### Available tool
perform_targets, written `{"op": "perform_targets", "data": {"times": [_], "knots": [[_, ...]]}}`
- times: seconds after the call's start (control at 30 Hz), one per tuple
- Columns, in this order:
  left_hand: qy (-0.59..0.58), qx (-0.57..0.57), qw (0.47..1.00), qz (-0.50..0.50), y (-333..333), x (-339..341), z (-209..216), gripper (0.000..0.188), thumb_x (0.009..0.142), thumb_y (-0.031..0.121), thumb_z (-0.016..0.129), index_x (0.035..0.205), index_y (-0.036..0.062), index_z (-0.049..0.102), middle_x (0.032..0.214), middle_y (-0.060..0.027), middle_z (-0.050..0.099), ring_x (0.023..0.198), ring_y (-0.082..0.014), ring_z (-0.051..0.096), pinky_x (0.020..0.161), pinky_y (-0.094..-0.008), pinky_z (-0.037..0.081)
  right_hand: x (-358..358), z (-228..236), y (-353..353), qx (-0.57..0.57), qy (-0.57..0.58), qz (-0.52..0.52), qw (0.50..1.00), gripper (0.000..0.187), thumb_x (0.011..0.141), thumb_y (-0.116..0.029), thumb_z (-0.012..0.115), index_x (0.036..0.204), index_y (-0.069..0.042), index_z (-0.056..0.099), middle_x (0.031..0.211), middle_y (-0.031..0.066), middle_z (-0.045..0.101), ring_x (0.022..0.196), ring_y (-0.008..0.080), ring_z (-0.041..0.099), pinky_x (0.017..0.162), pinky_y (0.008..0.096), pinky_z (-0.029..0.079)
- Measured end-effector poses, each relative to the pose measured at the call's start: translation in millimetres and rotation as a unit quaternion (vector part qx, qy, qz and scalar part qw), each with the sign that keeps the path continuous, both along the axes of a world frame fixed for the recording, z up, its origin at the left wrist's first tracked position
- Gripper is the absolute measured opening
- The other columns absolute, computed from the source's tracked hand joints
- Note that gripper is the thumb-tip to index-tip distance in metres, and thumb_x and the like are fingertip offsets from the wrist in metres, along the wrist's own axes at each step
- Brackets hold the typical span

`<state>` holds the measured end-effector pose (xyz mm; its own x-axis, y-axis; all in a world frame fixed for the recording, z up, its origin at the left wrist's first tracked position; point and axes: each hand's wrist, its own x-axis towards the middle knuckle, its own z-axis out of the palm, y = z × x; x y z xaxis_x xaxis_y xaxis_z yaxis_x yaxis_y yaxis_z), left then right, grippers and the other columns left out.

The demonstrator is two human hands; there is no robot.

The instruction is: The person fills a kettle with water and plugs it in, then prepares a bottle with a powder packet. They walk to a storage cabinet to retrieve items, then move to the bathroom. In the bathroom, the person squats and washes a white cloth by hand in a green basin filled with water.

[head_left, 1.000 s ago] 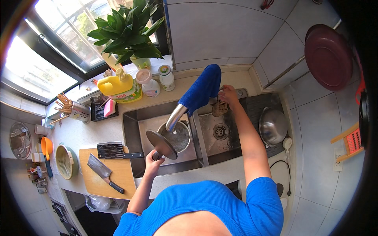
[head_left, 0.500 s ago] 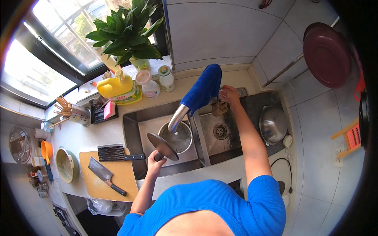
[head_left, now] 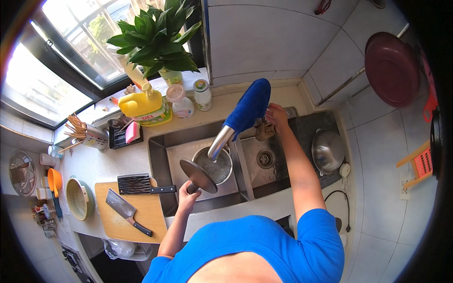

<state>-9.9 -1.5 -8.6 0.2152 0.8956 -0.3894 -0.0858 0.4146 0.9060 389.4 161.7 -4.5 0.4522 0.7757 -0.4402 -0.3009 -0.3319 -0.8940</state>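
The left grip (head_left: 187, 200) pinches the knob (head_left: 192, 188) of a round grey lid (head_left: 199, 175), held tilted just beyond it. Ahead of that grip and to its right, a metal pot (head_left: 230, 170) holding water (head_left: 217, 168) stands in the left sink basin (head_left: 177, 160), below the faucet (head_left: 221, 140). The right grip (head_left: 277, 116) is just right of the blue cloth (head_left: 249, 107) draped over the faucet; I cannot tell what, if anything, it pinches. A crumpled brown item (head_left: 265, 131) is just below-left of it. The step in hand seems to be filling the pot; the next move calls for keeping the lid clear of the faucet.
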Motion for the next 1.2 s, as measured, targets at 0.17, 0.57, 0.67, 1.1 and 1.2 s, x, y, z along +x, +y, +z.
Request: {"op": "perform_targets", "data": {"times": [0.17, 0.57, 0.67, 1.1, 1.2], "knots": [[0.017, 0.007, 1.000, 0.002, 2, 5, 2, 0.023, 0.061, -0.006, 0.058, 0.082, 0.0034, 0.054, 0.071, 0.0045, 0.049, 0.064, -0.0051, 0.044, 0.058, -0.0200, 0.035, 7, -9, 2, 0.001, 0.005, -0.046, 0.999, 0.025, 0.085, -0.006, 0.046, 0.108, -0.003, 0.050, 0.101, 0.0113, 0.055, 0.087, 0.0191, 0.056, 0.071, 0.0291, 0.046], [0.036, 0.031, 0.999, -0.001, -16, -3, 20, 0.020, 0.060, -0.005, 0.058, 0.076, 0.0041, 0.052, 0.068, 0.0046, 0.046, 0.063, -0.0051, 0.043, 0.055, -0.0203, 0.033, -83, -34, -110, 0.097, -0.062, 0.143, 0.983, 0.023, 0.086, -0.012, 0.048, 0.108, -0.007, 0.053, 0.101, 0.0058, 0.057, 0.089, 0.0129, 0.055, 0.073, 0.0248, 0.045], [0.050, 0.052, 0.996, -0.043, -25, -6, 45, 0.019, 0.060, -0.004, 0.058, 0.075, 0.0047, 0.051, 0.068, 0.0050, 0.045, 0.063, -0.0050, 0.042, 0.055, -0.0201, 0.034, -146, 7, -152, 0.087, 0.111, 0.156, 0.978, 0.028, 0.089, -0.023, 0.044, 0.106, -0.004, 0.055, 0.096, 0.0055, 0.059, 0.096, 0.0115, 0.052, 0.081, 0.0245, 0.041], [0.025, 0.099, 0.969, -0.224, -85, 47, 196, 0.021, 0.066, -0.007, 0.056, 0.085, 0.0018, 0.054, 0.076, 0.0023, 0.054, 0.069, -0.0049, 0.049, 0.062, -0.0178, 0.037, -147, 139, -278, 0.287, 0.102, -0.101, 0.947, 0.036, 0.090, -0.031, 0.034, 0.097, -0.003, 0.056, 0.091, 0.0025, 0.058, 0.082, 0.0089, 0.051, 0.077, 0.0240, 0.038], [-0.004, 0.091, 0.945, -0.314, -102, 83, 219, 0.028, 0.064, -0.008, 0.057, 0.091, 0.0009, 0.054, 0.080, 0.0012, 0.054, 0.076, -0.0069, 0.050, 0.069, -0.0201, 0.038, -109, 148, -313, 0.299, 0.098, -0.153, 0.937, 0.038, 0.090, -0.032, 0.035, 0.097, 0.000, 0.055, 0.094, 0.0044, 0.058, 0.087, 0.0108, 0.051, 0.080, 0.0255, 0.038]]}}
